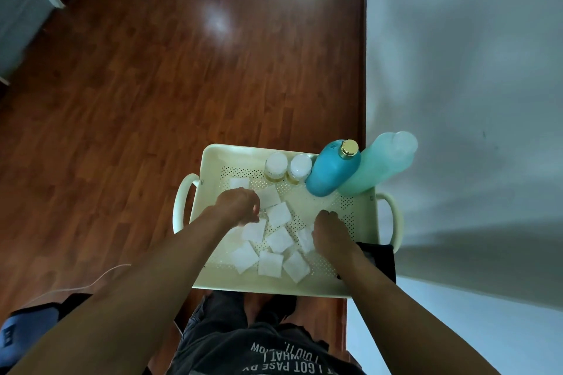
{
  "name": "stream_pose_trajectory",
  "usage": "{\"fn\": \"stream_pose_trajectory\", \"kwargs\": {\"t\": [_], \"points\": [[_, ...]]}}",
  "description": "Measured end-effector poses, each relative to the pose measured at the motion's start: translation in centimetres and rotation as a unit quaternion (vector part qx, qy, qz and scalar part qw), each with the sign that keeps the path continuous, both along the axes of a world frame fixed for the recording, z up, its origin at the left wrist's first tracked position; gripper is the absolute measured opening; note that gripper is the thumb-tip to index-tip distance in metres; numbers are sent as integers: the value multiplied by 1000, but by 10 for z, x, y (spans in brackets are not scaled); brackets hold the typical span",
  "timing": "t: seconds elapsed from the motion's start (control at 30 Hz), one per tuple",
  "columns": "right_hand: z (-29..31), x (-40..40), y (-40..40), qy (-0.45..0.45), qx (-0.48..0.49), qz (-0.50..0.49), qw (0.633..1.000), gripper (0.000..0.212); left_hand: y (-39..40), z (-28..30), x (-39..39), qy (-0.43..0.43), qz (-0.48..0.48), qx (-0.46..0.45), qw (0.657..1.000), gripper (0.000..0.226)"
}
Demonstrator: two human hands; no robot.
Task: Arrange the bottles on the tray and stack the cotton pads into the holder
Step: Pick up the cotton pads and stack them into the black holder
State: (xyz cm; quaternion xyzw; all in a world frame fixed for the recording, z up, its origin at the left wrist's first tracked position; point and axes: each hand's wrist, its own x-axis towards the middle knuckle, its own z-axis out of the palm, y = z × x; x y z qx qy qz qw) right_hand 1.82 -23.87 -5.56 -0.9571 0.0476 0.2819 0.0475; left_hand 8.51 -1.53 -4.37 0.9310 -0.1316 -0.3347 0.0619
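Head view: left hand (239,203) and right hand (330,230) over scattered cotton pads (278,215), fingers hidden, each grip's state unclear.

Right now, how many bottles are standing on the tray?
4, in a row along the tray's far edge: two small white-capped bottles, a blue bottle, and a pale green bottle.

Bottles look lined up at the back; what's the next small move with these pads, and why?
Probably gather the loose square white cotton pads into one stack: they lie scattered over the cream perforated tray, and both the left hand and right hand are already among them.
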Motion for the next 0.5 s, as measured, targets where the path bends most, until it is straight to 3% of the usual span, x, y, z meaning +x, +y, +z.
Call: {"fn": "stream_pose_trajectory", "kwargs": {"t": [0.2, 0.5], "points": [[1, 12, -3, 33, -22, 35, 999, 19, -4, -2, 1, -5, -52, 29, 998, 22], [-1, 14, -6, 38, -16, 41, 998, 17, -3, -13, 0, -8, -59, 10, 998, 20]]}}
